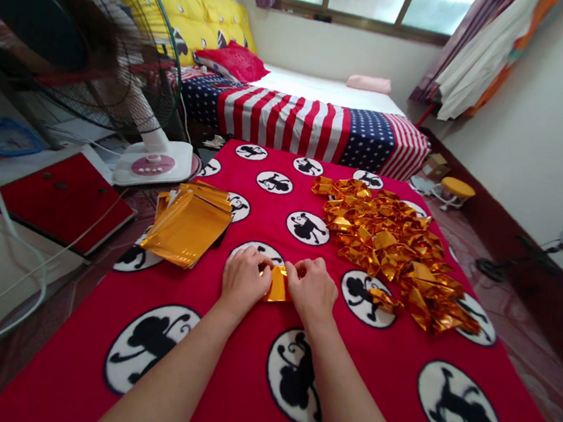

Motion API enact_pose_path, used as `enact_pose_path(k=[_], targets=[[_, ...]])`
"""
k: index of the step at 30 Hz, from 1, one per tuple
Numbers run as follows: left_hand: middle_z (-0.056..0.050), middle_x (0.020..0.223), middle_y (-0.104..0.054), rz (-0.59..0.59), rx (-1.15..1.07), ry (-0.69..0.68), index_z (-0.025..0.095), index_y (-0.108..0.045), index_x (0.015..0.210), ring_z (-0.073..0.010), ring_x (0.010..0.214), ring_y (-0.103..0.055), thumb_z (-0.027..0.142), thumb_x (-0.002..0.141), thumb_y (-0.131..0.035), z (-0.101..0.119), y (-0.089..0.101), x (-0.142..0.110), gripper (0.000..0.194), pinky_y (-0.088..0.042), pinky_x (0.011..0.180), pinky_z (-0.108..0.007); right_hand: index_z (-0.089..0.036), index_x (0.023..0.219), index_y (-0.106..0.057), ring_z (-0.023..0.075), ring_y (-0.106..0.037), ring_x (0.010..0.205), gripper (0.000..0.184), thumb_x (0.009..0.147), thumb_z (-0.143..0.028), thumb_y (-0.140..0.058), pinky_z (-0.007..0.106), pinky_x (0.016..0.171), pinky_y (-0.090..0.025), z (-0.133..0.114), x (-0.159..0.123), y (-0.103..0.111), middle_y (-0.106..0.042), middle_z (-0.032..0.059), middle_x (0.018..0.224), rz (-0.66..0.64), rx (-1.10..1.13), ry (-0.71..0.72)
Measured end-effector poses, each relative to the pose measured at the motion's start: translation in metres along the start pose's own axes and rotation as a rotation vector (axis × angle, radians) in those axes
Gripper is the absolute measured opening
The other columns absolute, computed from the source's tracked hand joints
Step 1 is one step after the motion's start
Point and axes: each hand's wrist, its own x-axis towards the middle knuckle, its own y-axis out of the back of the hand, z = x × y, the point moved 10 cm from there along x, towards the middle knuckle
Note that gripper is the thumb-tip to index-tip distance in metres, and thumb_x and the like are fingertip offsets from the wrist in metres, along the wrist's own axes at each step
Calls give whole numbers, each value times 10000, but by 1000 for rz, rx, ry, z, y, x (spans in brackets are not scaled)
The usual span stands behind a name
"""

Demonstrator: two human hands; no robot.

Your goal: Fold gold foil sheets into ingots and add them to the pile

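Note:
Between my hands, on the red cloth, is a small folded sheet of shiny gold foil paper. My left hand is closed on its left end, thumb and fingers pinching the edge. On the opposite end my right hand pinches the foil in the same way. Parts of the sheet are hidden under my fingers. To the left lies a stack of flat gold foil sheets. A large heap of folded gold foil pieces spreads over the right side, with one loose folded piece nearer my right hand.
The table is covered by a red cloth with black-and-white monkey circles. A running fan stands at the left beside a red folder and a white cable. Beyond are a bed and a yellow stool.

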Motion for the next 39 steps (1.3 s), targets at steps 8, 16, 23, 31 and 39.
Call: enact_pose_path(k=[8,16,23,31,39], targets=[[-74,848,-677,71,56,27,230,-733,727,-254,865,-597,439,831,-624,5,2,0,257,-405,783,-374,-232,859,-689,200,-626,796,282,836,-511,-650,284,604,-372,-1,-1,-6,-583,45,923,11,-25,12],[-69,867,-677,68,90,53,235,-732,746,-271,890,-592,449,802,-679,4,1,-2,227,-379,768,-379,-262,859,-694,174,-614,769,130,874,-354,-603,289,582,-309,8,1,-6,-599,20,947,-27,40,-11],[-52,883,-687,39,69,44,252,-735,781,-252,903,-595,364,838,-655,0,1,-2,149,-370,731,-351,-278,895,-714,169,-623,777,156,885,-233,-565,293,592,-309,15,3,-6,-632,11,985,-58,68,-34],[-6,895,-686,-10,25,54,286,-730,795,-227,937,-605,376,832,-671,-6,0,-2,114,-366,729,-339,-270,916,-725,159,-637,810,275,912,-159,-474,272,604,-349,16,2,-4,-643,14,998,-60,81,-7],[-15,914,-690,-18,47,56,282,-733,805,-225,954,-600,378,832,-669,-3,0,-3,118,-380,761,-340,-172,1136,-689,258,-569,1095,320,915,-146,-459,360,898,-421,-21,-18,24,-659,104,1175,127,29,260]])
